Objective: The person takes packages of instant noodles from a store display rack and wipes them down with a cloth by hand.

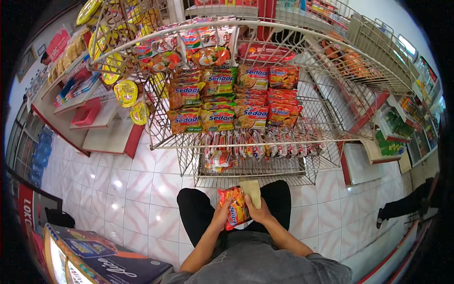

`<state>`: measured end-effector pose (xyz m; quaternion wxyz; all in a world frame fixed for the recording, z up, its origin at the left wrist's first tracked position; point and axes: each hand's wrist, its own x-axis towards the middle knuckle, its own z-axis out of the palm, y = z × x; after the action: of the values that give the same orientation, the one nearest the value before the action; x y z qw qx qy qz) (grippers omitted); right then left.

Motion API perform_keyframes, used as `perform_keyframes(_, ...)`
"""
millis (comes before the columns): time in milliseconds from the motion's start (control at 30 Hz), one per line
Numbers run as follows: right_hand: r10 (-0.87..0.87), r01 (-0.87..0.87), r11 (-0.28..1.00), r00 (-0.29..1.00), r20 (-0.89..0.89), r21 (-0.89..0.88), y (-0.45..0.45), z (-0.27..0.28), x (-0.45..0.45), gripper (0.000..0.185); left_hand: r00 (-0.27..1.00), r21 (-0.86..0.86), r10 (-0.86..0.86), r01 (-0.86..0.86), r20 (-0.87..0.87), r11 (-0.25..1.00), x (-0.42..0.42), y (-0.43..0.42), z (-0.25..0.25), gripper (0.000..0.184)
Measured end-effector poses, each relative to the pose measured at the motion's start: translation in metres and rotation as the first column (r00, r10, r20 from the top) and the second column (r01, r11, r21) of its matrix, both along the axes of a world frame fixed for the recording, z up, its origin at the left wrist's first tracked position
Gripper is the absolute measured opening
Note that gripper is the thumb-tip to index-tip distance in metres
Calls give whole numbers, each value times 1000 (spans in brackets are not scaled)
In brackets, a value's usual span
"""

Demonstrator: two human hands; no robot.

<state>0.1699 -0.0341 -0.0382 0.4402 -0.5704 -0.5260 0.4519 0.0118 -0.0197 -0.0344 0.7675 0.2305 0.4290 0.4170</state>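
Note:
An orange-red noodle packet [238, 213] is held in front of my lap, between my knees. My left hand [221, 215] grips its left side. In my right hand [257, 210] is a pale yellow cloth [251, 191], pressed against the packet's upper right side. Ahead stands a wire rack [246, 142] with stacked noodle packets, green-and-orange ones [218, 83] on the left and red-orange ones [253, 113] on the right. White-and-red packets [241, 144] lie on the level below them.
Yellow packs [126, 93] hang at the rack's left side. A shelf unit [111, 142] stands at left, more shelves [359, 163] at right. A dark box [109, 255] is at lower left. Another person's leg [406, 204] shows at right.

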Motion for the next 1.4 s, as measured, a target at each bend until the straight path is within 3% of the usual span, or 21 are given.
perform_keyframes(100,125,-130,989,989,81,64,-8,0,-11,36,999,-42,45,-46,-19,998,-2,-2,-5,56)
perform_keyframes(200,273,-309,917,947,166,254,-17,28,-27,39,997,74,76,-77,21,994,-11,5,-21,62)
perform_keyframes(233,224,-278,916,953,206,290,-17,19,-29,39,989,32,140,-141,42,989,-12,6,-18,60)
perform_keyframes(333,159,-158,985,987,24,-68,-19,-6,-16,38,974,-16,150,-150,170,989,-20,6,-3,61)
perform_keyframes(367,83,-86,996,991,105,18,-18,-14,-9,34,975,-8,172,-173,142,985,-22,7,-9,64)
perform_keyframes(400,86,-81,992,995,45,-101,-14,-44,2,43,963,-29,166,-163,212,986,-25,6,-8,65)
perform_keyframes(467,119,-27,852,983,143,-523,1,-13,17,42,925,-66,150,-136,348,989,-28,7,-1,67)
perform_keyframes(500,-73,64,905,997,-7,-421,-2,-15,16,42,930,-64,114,-98,348,993,-28,8,6,68)
perform_keyframes(533,-242,175,928,954,-176,-328,-3,-19,15,41,954,-68,81,-64,287,996,-28,9,0,68)
perform_keyframes(667,-354,164,925,706,-613,-344,0,-32,17,42,999,-78,-44,46,27,996,-16,10,-18,65)
perform_keyframes(700,-393,178,908,673,-626,-380,1,-27,13,42,998,-69,-55,53,-28,996,-10,10,-17,64)
perform_keyframes(767,-323,169,944,661,-677,-285,-1,-32,12,41,996,-75,-45,39,-78,996,-5,8,-15,60)
perform_keyframes(867,-253,132,966,662,-705,-223,-3,-26,8,41,952,25,65,-60,-300,998,-3,5,-46,60)
perform_keyframes(900,-241,117,968,665,-707,-220,-7,-22,5,40,885,77,54,-21,-462,997,-5,4,-44,62)
perform_keyframes(1000,-160,51,982,739,-655,-183,-14,-17,-11,40,939,144,149,-109,-309,984,1,-2,-38,64)
perform_keyframes(1033,-140,13,978,783,-606,-209,-16,-12,-13,41,978,88,93,-78,-185,993,-1,-4,-41,64)
perform_keyframes(1100,-108,-24,979,784,-612,-204,-14,-15,-12,42,997,0,-6,6,79,1000,-7,-5,-44,64)
perform_keyframes(1233,-9,-141,978,698,-716,-151,-16,-14,-15,39,972,-117,-86,113,217,987,-13,-7,-43,61)
perform_keyframes(1333,134,-154,988,911,-390,-22,-21,-1,-25,40,976,-95,77,-58,204,994,0,-4,-39,59)
perform_keyframes(1400,168,-167,986,944,-285,30,-20,3,-27,39,970,-82,104,-88,220,993,2,-5,-52,61)
